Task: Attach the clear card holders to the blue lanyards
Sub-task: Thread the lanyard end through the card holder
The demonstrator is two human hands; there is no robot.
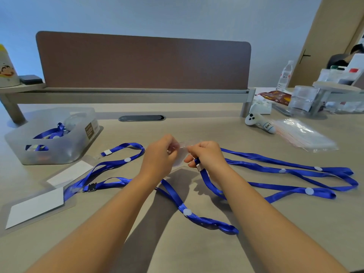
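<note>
My left hand (160, 154) and my right hand (204, 154) meet above the middle of the desk. Between them is a clear card holder (182, 145), pinched at its top edge by both. My right hand also grips the metal clip end (199, 166) of a blue lanyard (212, 189) that hangs down to the desk. Several more blue lanyards (285, 170) lie spread to the right, and another (122, 164) lies to the left. Two clear card holders with white inserts (37, 207) (71, 173) lie at the left, joined to lanyards.
A frosted plastic bin (72, 146) with lanyards and clips stands at the left. A bag of clear holders (303, 134) and a white controller (260, 123) lie at the right. A brown divider panel (143, 62) closes the desk's back; bottles and clutter sit far right.
</note>
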